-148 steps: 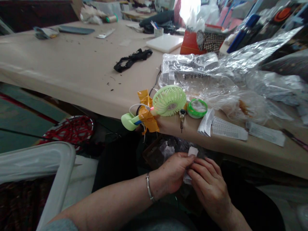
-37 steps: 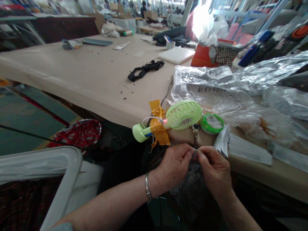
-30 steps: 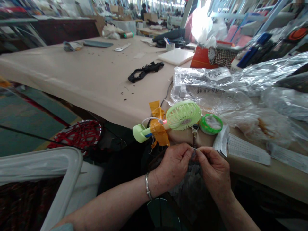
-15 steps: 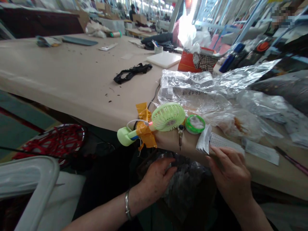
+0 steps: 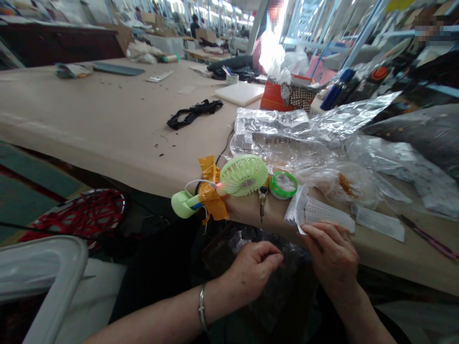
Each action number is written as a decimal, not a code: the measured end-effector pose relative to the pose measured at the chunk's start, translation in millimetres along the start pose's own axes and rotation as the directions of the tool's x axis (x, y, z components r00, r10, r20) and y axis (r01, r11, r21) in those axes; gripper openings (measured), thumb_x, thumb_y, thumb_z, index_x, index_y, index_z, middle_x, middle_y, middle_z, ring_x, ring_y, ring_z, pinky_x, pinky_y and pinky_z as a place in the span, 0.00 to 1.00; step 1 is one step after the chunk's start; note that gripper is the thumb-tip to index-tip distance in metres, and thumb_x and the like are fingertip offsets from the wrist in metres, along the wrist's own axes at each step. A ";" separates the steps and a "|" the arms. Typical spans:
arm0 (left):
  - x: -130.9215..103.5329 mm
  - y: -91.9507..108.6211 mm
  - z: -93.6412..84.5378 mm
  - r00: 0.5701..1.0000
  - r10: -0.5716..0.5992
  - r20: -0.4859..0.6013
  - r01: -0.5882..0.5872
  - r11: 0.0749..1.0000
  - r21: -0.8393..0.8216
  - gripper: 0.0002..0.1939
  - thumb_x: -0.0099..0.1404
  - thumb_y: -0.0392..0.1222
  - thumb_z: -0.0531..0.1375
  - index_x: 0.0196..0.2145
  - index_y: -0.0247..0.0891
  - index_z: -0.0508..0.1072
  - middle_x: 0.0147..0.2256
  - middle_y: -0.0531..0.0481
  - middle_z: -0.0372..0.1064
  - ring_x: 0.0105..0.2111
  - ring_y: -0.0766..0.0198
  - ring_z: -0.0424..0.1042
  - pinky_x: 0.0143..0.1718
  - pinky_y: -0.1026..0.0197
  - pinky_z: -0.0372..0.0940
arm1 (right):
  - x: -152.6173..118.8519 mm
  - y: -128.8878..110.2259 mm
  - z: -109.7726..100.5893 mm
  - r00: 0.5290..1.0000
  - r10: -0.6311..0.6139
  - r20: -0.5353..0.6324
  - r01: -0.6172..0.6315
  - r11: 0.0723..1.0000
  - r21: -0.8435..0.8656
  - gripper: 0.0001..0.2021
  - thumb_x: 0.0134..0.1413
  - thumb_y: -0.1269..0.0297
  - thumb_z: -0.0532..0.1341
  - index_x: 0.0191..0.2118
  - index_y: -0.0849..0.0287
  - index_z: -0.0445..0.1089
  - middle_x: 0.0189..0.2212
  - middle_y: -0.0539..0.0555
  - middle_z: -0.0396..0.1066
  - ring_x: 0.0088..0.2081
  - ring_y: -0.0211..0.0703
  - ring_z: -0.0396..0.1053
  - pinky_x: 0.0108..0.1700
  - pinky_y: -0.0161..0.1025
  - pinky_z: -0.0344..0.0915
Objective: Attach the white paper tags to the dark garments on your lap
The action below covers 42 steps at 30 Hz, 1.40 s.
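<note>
My right hand (image 5: pixel 333 255) pinches the near edge of a printed paper sheet (image 5: pixel 328 212) at the table's front edge. Its left end is a bundle of white slips (image 5: pixel 296 205), fanned and curled up. My left hand (image 5: pixel 256 267), with a metal bangle on the wrist, hovers below the table edge, left of the right hand. Its thumb and fingers are closed together; whatever they may hold is too small or hidden. Under it lies a dark plastic bag (image 5: pixel 276 291) with crumpled pieces.
A green fan (image 5: pixel 244 175) is taped to the table edge, beside a soldering-iron-like tool (image 5: pixel 262 203) and a green round tub (image 5: pixel 283 185). Clear plastic bags (image 5: pixel 283 138), tweezers (image 5: pixel 428 236) and a black fabric strip (image 5: pixel 193 113) lie on the table. A white plastic chair (image 5: pixel 77 253) stands left.
My left hand has moved right, toward the right hand, and its thumb and fingers have drawn closer together. The right hand keeps hold of the paper's edge. The view has shifted slightly.
</note>
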<state>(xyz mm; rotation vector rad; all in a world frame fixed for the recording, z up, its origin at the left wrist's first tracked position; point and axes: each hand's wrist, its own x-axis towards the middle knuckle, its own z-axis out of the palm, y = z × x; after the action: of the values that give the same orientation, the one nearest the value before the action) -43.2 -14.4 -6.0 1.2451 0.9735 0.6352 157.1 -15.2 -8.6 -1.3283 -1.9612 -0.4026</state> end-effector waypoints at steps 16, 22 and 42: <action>12.5 5.0 25.5 0.938 -0.334 0.093 0.304 0.660 -0.687 0.13 0.51 0.43 0.67 0.28 0.31 0.70 0.24 0.52 0.66 0.23 0.72 0.64 0.26 0.68 0.58 | -0.3 -51.0 -18.6 0.956 -0.295 0.000 0.288 0.935 0.206 0.05 0.58 0.66 0.59 0.34 0.56 0.73 0.25 0.50 0.73 0.33 0.41 0.71 0.43 0.39 0.64; 6.7 -18.3 17.0 0.922 -0.323 0.213 0.386 0.754 -0.532 0.22 0.55 0.57 0.61 0.38 0.36 0.67 0.21 0.50 0.69 0.20 0.64 0.69 0.24 0.64 0.62 | 55.3 -13.8 2.5 0.981 -0.068 0.181 0.084 0.993 -0.083 0.16 0.61 0.60 0.56 0.52 0.58 0.68 0.48 0.60 0.70 0.54 0.56 0.63 0.54 0.52 0.59; -9.3 -32.8 21.0 0.896 -0.407 0.177 0.442 0.773 -0.456 0.19 0.54 0.51 0.63 0.36 0.33 0.70 0.23 0.49 0.71 0.23 0.66 0.69 0.28 0.63 0.61 | -23.4 15.4 -18.4 0.981 0.086 0.174 -0.034 0.959 -0.281 0.17 0.61 0.63 0.56 0.54 0.63 0.66 0.50 0.62 0.71 0.52 0.56 0.65 0.53 0.53 0.63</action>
<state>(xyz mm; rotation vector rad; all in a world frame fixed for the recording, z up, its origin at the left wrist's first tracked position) -32.6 -40.1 -34.8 0.5614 0.9228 0.4326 182.9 -35.6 -14.6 -1.6508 -2.0654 -0.5577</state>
